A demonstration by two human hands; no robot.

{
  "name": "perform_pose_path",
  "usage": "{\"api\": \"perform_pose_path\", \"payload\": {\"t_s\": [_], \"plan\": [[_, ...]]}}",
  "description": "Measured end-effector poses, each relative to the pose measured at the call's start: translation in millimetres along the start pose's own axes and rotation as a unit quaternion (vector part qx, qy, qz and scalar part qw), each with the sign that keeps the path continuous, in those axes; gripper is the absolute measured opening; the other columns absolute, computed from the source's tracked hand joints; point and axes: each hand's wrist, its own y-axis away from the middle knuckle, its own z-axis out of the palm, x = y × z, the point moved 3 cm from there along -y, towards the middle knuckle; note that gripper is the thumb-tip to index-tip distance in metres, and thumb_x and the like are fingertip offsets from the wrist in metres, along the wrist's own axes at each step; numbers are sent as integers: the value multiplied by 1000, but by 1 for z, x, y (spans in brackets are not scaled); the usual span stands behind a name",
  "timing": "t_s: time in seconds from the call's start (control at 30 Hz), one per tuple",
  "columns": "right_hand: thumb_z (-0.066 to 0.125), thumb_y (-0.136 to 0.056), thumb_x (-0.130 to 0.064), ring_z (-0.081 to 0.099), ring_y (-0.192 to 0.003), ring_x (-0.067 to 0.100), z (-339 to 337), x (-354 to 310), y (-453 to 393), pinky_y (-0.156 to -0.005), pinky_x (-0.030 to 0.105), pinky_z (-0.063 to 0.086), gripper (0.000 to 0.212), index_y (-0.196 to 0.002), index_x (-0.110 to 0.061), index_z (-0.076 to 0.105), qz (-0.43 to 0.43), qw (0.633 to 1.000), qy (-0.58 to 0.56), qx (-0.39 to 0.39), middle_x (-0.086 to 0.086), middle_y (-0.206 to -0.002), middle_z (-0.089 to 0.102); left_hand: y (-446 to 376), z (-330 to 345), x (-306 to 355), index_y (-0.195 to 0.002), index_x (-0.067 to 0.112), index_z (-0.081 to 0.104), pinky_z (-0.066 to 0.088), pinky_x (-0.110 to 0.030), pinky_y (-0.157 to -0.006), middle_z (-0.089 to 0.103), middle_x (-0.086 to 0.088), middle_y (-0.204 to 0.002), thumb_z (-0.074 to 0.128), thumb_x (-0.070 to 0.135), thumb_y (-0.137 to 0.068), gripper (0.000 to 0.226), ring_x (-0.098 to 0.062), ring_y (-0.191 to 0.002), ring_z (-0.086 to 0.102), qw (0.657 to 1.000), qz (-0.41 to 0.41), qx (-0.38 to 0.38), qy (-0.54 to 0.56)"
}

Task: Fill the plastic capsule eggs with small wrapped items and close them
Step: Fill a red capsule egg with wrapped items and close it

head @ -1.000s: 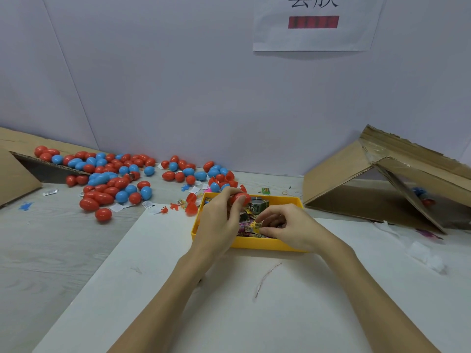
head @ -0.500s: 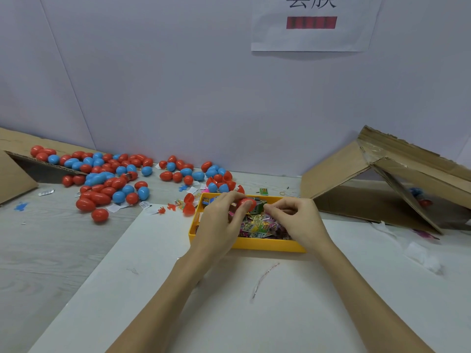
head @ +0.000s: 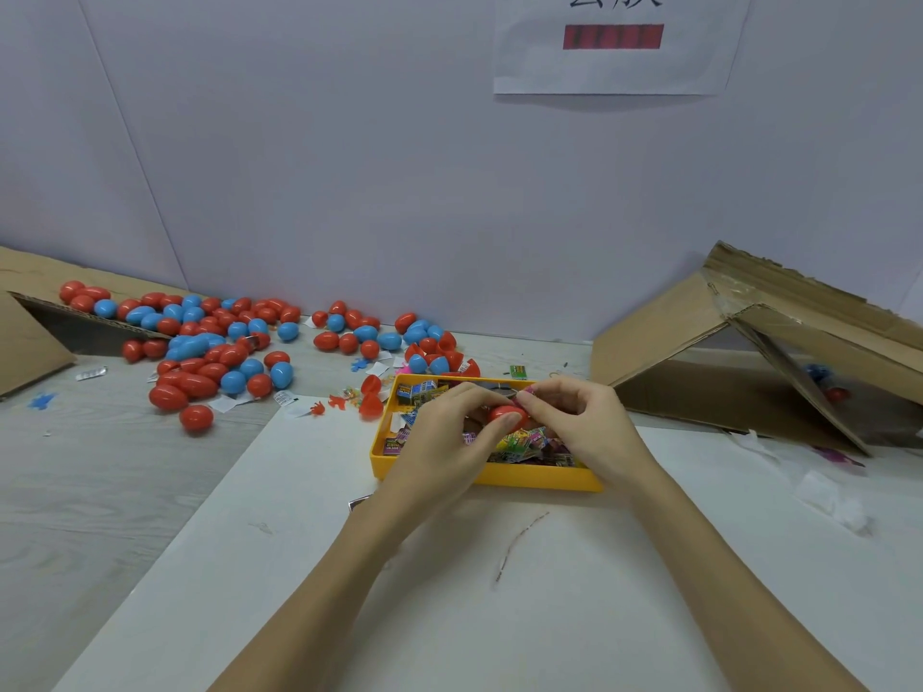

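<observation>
Both hands met over the yellow tray (head: 504, 477): the left hand (head: 444, 442) gripped a red capsule egg (head: 505, 414), the right hand (head: 579, 422) pinched at its top. Wrapped items (head: 519, 442) filled the tray. Loose eggs (head: 215, 352) lay left of the tray on the counter (head: 100, 481); a cardboard box (head: 749, 352) stood right of it.

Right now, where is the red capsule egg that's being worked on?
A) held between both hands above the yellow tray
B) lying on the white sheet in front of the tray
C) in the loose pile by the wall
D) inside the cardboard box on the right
A: the left hand and right hand both pinch the red capsule egg over the yellow tray of wrapped items.
</observation>
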Motion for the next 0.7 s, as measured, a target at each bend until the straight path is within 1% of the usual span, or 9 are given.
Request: {"api": "perform_pose_path", "payload": {"t_s": [0.07, 0.17, 0.23, 0.3, 0.4, 0.47, 0.53, 0.6, 0.7], "plan": [[72, -96, -18, 72, -97, 8, 2, -3, 3, -78, 19, 57, 18, -114, -18, 75, -37, 997, 62, -16, -4, -102, 78, 0, -4, -1, -118, 16, 71, 53, -17, -81, 66, 9, -106, 65, 29, -97, 25, -5, -97, 61, 999, 22, -16, -41], [70, -97, -12, 62, -112, 5, 10, -10, 10, -90, 19, 54, 34, -128, -26, 69, -137, 972, 185, -32, -10, -121, 67, 2, -5, -6, -126, 15, 64, 50, -19, -87, 60, 5, -120, 59, 28, -101, 28, -8, -105, 56, 983, 71, -90, -143], [69, -96, -9, 59, -115, 9, 14, -11, 13, -96, 24, 50, 34, -126, -25, 71, -183, 955, 232, -32, -7, -121, 65, 3, -6, -7, -128, 13, 62, 46, -15, -88, 57, 3, -123, 57, 27, -102, 30, -10, -106, 55, 977, 84, -110, -163], [69, -97, -10, 59, -115, 15, 16, -11, 13, -100, 31, 49, 28, -122, -22, 74, -196, 940, 280, -26, -4, -118, 66, 3, -7, -7, -128, 13, 62, 43, -10, -87, 57, 3, -123, 57, 25, -102, 29, -9, -107, 54, 977, 86, -111, -158], [70, -96, -14, 60, -109, 16, 18, -11, 13, -98, 36, 49, 21, -115, -21, 75, -203, 920, 336, -10, -6, -111, 71, 3, -8, -6, -128, 14, 62, 47, -13, -90, 58, 4, -123, 60, 23, -101, 29, -8, -108, 54, 981, 86, -108, -134], [73, -94, -15, 63, -96, 9, 17, -12, 14, -87, 27, 50, 12, -104, -21, 76, -199, 928, 313, 20, -9, -98, 73, 3, -9, -4, -126, 14, 64, 49, -15, -90, 58, 4, -123, 62, 21, -100, 28, -7, -108, 54, 987, 82, -88, -109], [78, -91, -20, 66, -82, 3, 11, -12, 13, -73, 17, 49, 3, -92, -23, 76, -159, 953, 251, 60, -13, -84, 72, 1, -11, -1, -124, 13, 66, 51, -16, -90, 59, 2, -123, 64, 20, -98, 26, -7, -108, 56, 994, 68, -41, -79], [79, -90, -28, 69, -77, 3, 4, -11, 12, -67, 18, 54, 6, -85, -24, 78, -103, 975, 178, 86, -11, -76, 74, -2, -15, 0, -123, 12, 68, 54, -19, -86, 61, 1, -117, 64, 18, -98, 26, -9, -102, 60, 998, 40, 10, -48], [77, -90, -33, 74, -80, 8, 0, -10, 14, -73, 31, 63, 13, -85, -21, 80, -42, 991, 92, 87, -8, -80, 77, -3, -20, -2, -125, 14, 68, 60, -27, -79, 68, 3, -108, 65, 22, -98, 29, -14, -91, 68, 998, -22, 49, 26]]}}
